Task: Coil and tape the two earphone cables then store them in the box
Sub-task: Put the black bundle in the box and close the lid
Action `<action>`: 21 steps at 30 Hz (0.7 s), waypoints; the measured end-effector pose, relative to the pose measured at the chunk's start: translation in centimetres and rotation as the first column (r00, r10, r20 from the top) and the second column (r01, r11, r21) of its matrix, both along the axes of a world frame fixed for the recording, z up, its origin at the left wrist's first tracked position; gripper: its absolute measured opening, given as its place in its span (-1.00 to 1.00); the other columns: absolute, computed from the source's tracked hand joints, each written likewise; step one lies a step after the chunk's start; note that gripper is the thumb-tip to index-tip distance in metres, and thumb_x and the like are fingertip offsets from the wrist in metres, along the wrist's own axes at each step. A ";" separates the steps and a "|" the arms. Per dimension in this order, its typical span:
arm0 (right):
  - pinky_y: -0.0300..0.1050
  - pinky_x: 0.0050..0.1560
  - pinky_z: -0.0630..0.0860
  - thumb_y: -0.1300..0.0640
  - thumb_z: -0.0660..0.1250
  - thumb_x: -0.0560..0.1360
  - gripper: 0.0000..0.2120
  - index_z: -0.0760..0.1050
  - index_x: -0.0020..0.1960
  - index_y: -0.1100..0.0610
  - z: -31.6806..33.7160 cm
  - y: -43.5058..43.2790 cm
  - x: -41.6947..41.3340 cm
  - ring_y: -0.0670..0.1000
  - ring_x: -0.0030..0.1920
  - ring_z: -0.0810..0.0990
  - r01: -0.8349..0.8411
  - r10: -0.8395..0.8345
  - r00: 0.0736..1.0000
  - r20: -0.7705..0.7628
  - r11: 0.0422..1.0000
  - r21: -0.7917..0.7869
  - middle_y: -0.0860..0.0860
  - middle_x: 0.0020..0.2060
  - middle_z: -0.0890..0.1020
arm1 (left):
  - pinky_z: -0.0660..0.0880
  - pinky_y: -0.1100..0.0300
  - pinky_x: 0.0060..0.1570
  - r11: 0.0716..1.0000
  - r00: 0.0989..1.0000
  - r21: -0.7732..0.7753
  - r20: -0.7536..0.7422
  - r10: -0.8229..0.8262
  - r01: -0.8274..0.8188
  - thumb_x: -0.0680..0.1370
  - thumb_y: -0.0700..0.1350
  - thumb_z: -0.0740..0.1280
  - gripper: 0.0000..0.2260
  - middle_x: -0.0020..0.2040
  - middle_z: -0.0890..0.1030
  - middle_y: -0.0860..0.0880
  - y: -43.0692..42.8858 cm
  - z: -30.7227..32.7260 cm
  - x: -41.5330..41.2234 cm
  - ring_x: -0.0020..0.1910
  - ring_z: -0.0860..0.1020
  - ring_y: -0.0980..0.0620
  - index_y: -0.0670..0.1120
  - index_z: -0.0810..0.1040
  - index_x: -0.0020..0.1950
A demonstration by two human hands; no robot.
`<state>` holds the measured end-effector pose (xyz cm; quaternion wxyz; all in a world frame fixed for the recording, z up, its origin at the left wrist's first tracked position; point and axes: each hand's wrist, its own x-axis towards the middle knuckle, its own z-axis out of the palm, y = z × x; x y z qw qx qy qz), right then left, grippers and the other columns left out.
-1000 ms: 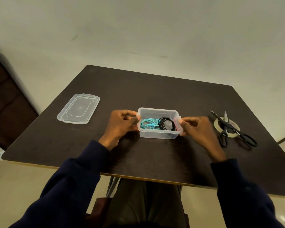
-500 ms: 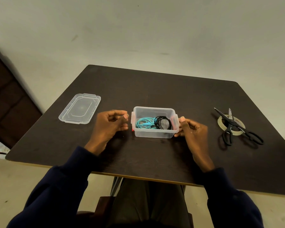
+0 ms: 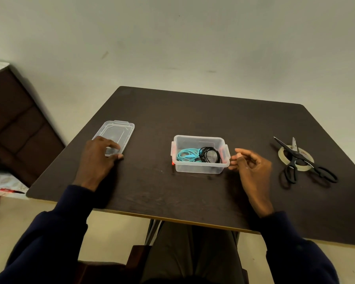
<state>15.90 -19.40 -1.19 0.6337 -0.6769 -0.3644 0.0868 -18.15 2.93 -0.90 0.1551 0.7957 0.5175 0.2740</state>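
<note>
A clear plastic box [image 3: 199, 169] stands mid-table with no lid on. Inside lie a coiled turquoise earphone cable [image 3: 186, 157] on the left and a coiled black earphone cable [image 3: 210, 155] on the right. The clear lid [image 3: 119, 131] lies flat at the table's left. My left hand [image 3: 97, 161] rests over the lid's near end, fingers curled on its edge. My right hand [image 3: 252, 167] hovers just right of the box, fingers loosely apart, holding nothing, apart from the box.
Black scissors [image 3: 301, 160] lie across a roll of clear tape [image 3: 283, 155] at the table's right. The dark table [image 3: 172, 197] ends close to my lap. A dark brown piece of furniture [image 3: 14, 128] stands to the left.
Both hands have let go of the box. My left hand moved left onto the lid. My right hand drew slightly away to the right.
</note>
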 end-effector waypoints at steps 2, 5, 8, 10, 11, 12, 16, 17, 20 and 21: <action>-0.22 -0.21 0.65 0.26 0.31 0.62 -0.82 0.61 0.19 0.25 -0.1 -0.1 0.0 0.01 -0.21 0.70 0.022 -0.022 0.999 0.027 1.000 0.008 0.13 -0.12 0.70 | 0.49 -0.04 0.12 0.999 1.000 0.040 0.012 0.013 -0.013 0.46 -0.19 0.54 -0.86 0.06 0.64 -0.04 -0.5 -0.1 0.1 0.11 0.54 -0.10 0.05 0.67 -0.16; -0.30 -0.24 0.61 0.29 0.30 0.62 -0.81 0.61 0.20 0.25 0.2 -0.2 -0.2 -0.02 -0.20 0.69 0.077 -0.080 0.993 0.086 0.996 0.037 0.13 -0.09 0.69 | 0.48 0.05 0.11 0.987 0.989 0.153 0.147 0.030 -0.053 0.56 -0.23 0.41 -0.88 0.07 0.61 -0.08 -1.6 -0.1 0.0 0.10 0.55 -0.09 0.00 0.61 -0.08; -0.32 -0.21 0.60 0.30 0.30 0.62 -0.80 0.59 0.21 0.25 0.9 -0.4 -0.2 -0.01 -0.16 0.68 0.123 -0.144 0.972 0.186 0.985 0.121 0.14 -0.05 0.67 | 0.52 0.23 -0.02 0.976 0.887 0.193 0.462 0.001 -0.101 0.61 -0.17 0.36 -0.93 0.02 0.64 -0.07 -3.4 2.7 0.9 -0.01 0.60 0.00 -0.02 0.59 0.06; -0.29 -0.18 0.61 0.29 0.31 0.62 -0.81 0.60 0.21 0.24 1.6 -0.3 -0.3 -0.04 -0.14 0.67 0.122 -0.162 0.959 0.230 0.976 0.179 0.13 -0.04 0.66 | 0.59 0.24 -0.05 0.985 0.762 0.124 0.648 0.010 -0.118 0.60 -0.12 0.38 -0.92 -0.01 0.66 -0.05 -4.3 5.0 1.8 -0.07 0.64 0.05 -0.06 0.60 0.08; -0.26 -0.17 0.63 0.27 0.32 0.63 -0.81 0.60 0.21 0.23 2.1 -0.1 -0.3 -0.04 -0.13 0.68 0.119 -0.166 0.957 0.240 0.973 0.198 0.12 -0.03 0.66 | 0.63 0.18 -0.04 0.992 0.699 0.088 0.715 -0.001 -0.089 0.59 -0.10 0.40 -0.91 -0.02 0.68 -0.07 -4.6 5.8 2.2 -0.07 0.66 0.03 -0.08 0.61 0.07; -0.23 -0.16 0.64 0.26 0.32 0.63 -0.81 0.60 0.21 0.22 2.7 0.0 -0.4 -0.02 -0.12 0.68 0.114 -0.166 0.954 0.249 0.971 0.208 0.11 -0.02 0.66 | 0.65 0.10 -0.05 0.998 0.633 0.045 0.774 -0.015 -0.033 0.58 -0.07 0.42 -0.88 -0.02 0.70 -0.09 -4.9 6.5 2.6 -0.07 0.69 -0.02 -0.09 0.62 0.06; -0.12 -0.13 0.67 0.19 0.36 0.62 -0.82 0.64 0.19 0.17 5.7 0.9 -1.1 -0.03 -0.13 0.70 0.025 -0.078 0.953 0.293 0.984 0.179 0.05 -0.01 0.68 | 0.67 0.04 -0.15 0.951 0.420 -0.141 0.907 0.013 0.274 0.45 0.03 0.50 -0.66 -0.02 0.72 -0.23 -6.5 8.1 5.1 -0.11 0.73 -0.13 -0.18 0.63 0.08; -0.10 -0.09 0.67 0.13 0.37 0.62 -0.80 0.64 0.21 0.14 6.4 1.2 -1.2 -0.05 -0.10 0.71 -0.021 -0.019 0.957 0.290 0.991 0.133 0.02 0.01 0.69 | 0.67 0.03 -0.16 0.935 0.423 -0.173 0.906 0.028 0.309 0.47 -0.01 0.50 -0.68 -0.02 0.72 -0.24 -6.7 8.2 6.0 -0.12 0.72 -0.14 -0.21 0.63 0.09; -0.02 0.02 0.68 -0.03 0.39 0.60 -0.68 0.61 0.29 0.09 7.7 1.9 -1.3 -0.07 0.00 0.72 -0.155 0.154 0.951 0.267 0.988 -0.017 -0.01 0.06 0.73 | 0.66 0.04 -0.18 0.896 0.478 -0.253 0.877 0.052 0.366 0.57 -0.16 0.44 -0.84 -0.05 0.74 -0.19 -6.9 7.9 8.4 -0.14 0.72 -0.12 -0.23 0.66 0.07; 0.01 0.03 0.68 -0.03 0.40 0.59 -0.66 0.61 0.30 0.10 7.8 2.0 -1.2 -0.07 0.01 0.72 -0.178 0.183 0.946 0.268 0.983 -0.044 -0.01 0.06 0.73 | 0.65 0.07 -0.20 0.882 0.499 -0.275 0.865 0.053 0.382 0.58 -0.18 0.42 -0.86 -0.06 0.74 -0.16 -6.9 7.7 9.2 -0.16 0.72 -0.09 -0.23 0.67 0.06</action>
